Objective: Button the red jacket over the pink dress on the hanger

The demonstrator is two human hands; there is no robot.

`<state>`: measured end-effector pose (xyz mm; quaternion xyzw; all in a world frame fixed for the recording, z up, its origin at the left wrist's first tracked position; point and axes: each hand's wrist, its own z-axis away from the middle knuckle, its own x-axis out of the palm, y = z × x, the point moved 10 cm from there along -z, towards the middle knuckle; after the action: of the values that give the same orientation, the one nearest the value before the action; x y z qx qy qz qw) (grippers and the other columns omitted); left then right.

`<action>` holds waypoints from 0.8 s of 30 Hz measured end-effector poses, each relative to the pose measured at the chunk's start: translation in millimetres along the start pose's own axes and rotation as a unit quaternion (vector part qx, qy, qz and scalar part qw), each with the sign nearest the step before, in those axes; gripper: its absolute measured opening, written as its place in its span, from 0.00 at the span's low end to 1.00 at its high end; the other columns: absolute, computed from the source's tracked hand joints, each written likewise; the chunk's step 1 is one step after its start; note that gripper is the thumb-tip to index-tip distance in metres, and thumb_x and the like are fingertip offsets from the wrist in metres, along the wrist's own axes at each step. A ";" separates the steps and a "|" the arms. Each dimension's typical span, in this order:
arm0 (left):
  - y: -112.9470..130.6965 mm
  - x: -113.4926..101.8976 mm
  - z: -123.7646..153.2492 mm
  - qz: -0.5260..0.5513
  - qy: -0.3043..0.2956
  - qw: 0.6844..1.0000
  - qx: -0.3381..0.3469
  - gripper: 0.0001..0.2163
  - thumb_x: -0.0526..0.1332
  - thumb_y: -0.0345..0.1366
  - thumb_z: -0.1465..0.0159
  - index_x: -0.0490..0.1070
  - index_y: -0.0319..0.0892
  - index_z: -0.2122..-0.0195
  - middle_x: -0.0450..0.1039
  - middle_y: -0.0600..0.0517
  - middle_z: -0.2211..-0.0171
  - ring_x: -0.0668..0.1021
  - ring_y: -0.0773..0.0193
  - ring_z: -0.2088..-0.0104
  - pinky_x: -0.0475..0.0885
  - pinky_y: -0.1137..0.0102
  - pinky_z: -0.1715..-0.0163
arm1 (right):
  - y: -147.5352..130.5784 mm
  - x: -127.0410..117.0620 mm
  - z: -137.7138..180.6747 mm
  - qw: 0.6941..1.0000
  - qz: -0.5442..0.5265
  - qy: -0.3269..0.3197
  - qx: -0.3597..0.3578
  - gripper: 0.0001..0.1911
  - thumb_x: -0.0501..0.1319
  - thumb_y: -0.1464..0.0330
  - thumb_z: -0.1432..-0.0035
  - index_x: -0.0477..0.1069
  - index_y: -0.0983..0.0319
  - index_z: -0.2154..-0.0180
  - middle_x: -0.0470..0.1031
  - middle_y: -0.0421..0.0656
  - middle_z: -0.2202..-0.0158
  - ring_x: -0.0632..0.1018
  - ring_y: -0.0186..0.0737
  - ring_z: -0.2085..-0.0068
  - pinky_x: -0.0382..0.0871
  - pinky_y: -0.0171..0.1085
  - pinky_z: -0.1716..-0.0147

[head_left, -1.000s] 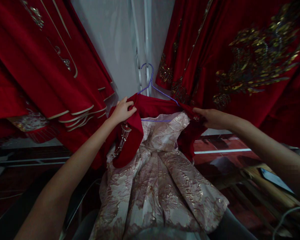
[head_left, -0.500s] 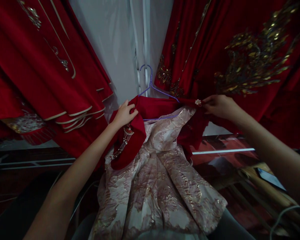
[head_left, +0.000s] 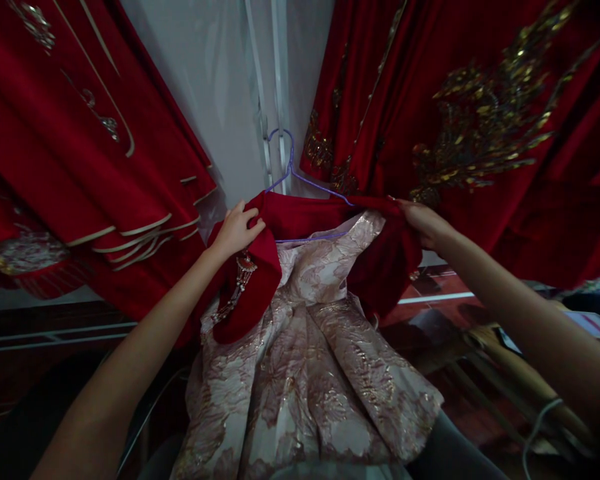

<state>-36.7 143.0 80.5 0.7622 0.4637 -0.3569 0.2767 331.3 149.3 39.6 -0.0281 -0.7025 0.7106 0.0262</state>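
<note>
A pale pink-and-gold brocade dress hangs from a purple hanger and spreads toward me over my lap. Around its shoulders lies a red jacket with a beaded brooch and dangling strands on its left front. My left hand is closed on the jacket's left shoulder, beside the hanger's left arm. With my right hand I pinch the jacket's right edge and hold it out to the side, apart from the dress. The right fingertips are partly hidden by cloth.
Red garments with pale piping hang at left. At right hangs red cloth with gold sequin embroidery. Behind the hanger is a grey-white surface with upright rails. Low at right stands a bamboo-like frame with a cable.
My right hand has moved slightly down, and the jacket's right side now hangs fuller below it. The flower-shaped ornament near that hand is no longer plainly seen. My left hand keeps its hold.
</note>
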 end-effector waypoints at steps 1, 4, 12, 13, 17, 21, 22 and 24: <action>-0.1 0.1 -0.1 -0.001 0.002 1.000 0.001 0.09 0.54 0.39 0.39 0.64 0.41 0.74 0.61 0.48 0.68 0.71 0.55 0.61 0.64 0.63 0.59 | -1.0 -3.3 2.9 1.000 0.025 0.001 0.000 0.08 0.52 0.70 0.42 0.67 0.62 0.62 0.76 0.44 0.71 0.73 0.34 0.74 0.70 0.35 0.70; 0.7 0.7 -0.2 -0.003 0.001 1.000 0.006 0.10 0.54 0.39 0.38 0.64 0.41 0.74 0.61 0.48 0.68 0.71 0.55 0.61 0.65 0.63 0.59 | -8.8 -6.1 13.0 0.991 0.127 -0.037 -0.030 0.13 0.55 0.62 0.44 0.68 0.62 0.59 0.76 0.47 0.65 0.76 0.38 0.68 0.71 0.37 0.67; 1.1 1.7 0.0 0.000 -0.005 1.000 0.007 0.11 0.53 0.40 0.38 0.68 0.41 0.73 0.62 0.47 0.67 0.71 0.55 0.60 0.65 0.62 0.58 | -56.6 7.2 27.5 0.813 0.472 0.073 -0.335 0.32 0.66 0.58 0.55 0.60 0.63 0.50 0.72 0.48 0.61 0.75 0.45 0.65 0.68 0.40 0.66; 1.4 2.0 0.6 0.002 -0.005 1.000 0.008 0.11 0.53 0.41 0.38 0.68 0.41 0.72 0.63 0.47 0.66 0.71 0.54 0.59 0.65 0.61 0.57 | -59.3 7.7 26.7 0.799 0.484 0.109 -0.339 0.29 0.64 0.58 0.51 0.61 0.63 0.51 0.72 0.47 0.64 0.75 0.45 0.67 0.67 0.40 0.67; 3.8 -0.4 7.1 0.007 0.006 1.000 0.000 0.14 0.57 0.46 0.41 0.71 0.40 0.65 0.63 0.42 0.54 0.67 0.48 0.50 0.63 0.55 0.52 | -66.6 29.3 26.5 0.765 0.495 0.160 -0.381 0.18 0.56 0.58 0.43 0.64 0.63 0.56 0.72 0.47 0.68 0.73 0.44 0.70 0.63 0.39 0.69; 3.9 -15.2 19.9 0.000 0.053 0.998 -0.023 0.15 0.62 0.45 0.45 0.70 0.41 0.63 0.56 0.39 0.44 0.61 0.42 0.44 0.59 0.52 0.48 | -55.0 55.9 16.5 0.779 0.452 0.136 -0.413 0.15 0.50 0.56 0.38 0.63 0.61 0.67 0.70 0.46 0.71 0.71 0.42 0.70 0.61 0.38 0.69; 3.4 -19.2 22.9 -0.006 0.065 0.997 -0.032 0.15 0.62 0.44 0.46 0.69 0.41 0.62 0.56 0.39 0.44 0.62 0.42 0.45 0.59 0.52 0.48 | -48.3 60.0 11.4 0.796 0.429 0.134 -0.405 0.16 0.48 0.56 0.37 0.62 0.60 0.69 0.69 0.45 0.73 0.70 0.41 0.72 0.61 0.38 0.69; 4.6 -23.5 27.0 -0.010 0.076 0.996 -0.048 0.14 0.61 0.42 0.44 0.67 0.41 0.61 0.60 0.39 0.48 0.65 0.43 0.47 0.62 0.53 0.50 | -31.5 70.7 0.8 0.840 0.374 0.123 -0.374 0.17 0.47 0.55 0.37 0.60 0.59 0.70 0.66 0.42 0.75 0.69 0.40 0.74 0.60 0.37 0.70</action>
<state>-47.7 108.8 83.8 0.7681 0.5080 -0.2779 0.2732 260.7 154.3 70.9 -0.3836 -0.8418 0.3405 -0.1683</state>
